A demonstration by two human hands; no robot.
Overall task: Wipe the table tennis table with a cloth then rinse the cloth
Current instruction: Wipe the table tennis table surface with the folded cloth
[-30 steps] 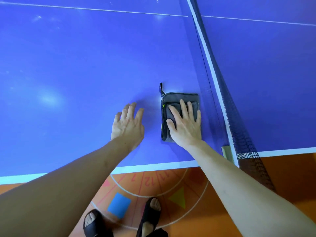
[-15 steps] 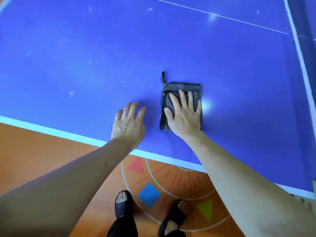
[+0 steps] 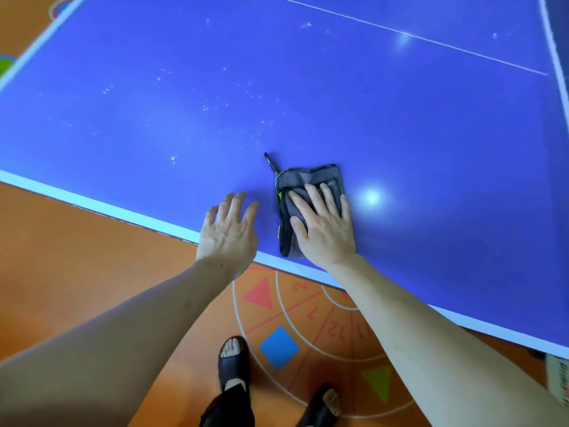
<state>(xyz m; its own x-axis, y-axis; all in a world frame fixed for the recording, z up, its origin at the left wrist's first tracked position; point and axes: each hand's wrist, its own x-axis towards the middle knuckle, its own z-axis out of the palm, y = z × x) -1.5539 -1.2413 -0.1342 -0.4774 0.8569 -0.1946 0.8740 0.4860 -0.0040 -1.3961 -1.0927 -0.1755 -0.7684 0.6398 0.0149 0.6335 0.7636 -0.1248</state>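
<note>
The right hand (image 3: 326, 229) presses flat, fingers straight, on a folded grey cloth (image 3: 308, 183) lying near the blue tabletop's (image 3: 431, 143) near edge. Just left of it, the left hand (image 3: 229, 232) lies spread and holds nothing. Pale specks dot the far surface. Below, sandalled feet (image 3: 232, 359) stand on an orange floor (image 3: 77, 257) with painted shapes.

I'm reaching both bare arms forward; my right hand (image 3: 326, 229) is pressing flat, fingers straight, while my left hand (image 3: 229, 232) is spreading open just left of it.
</note>
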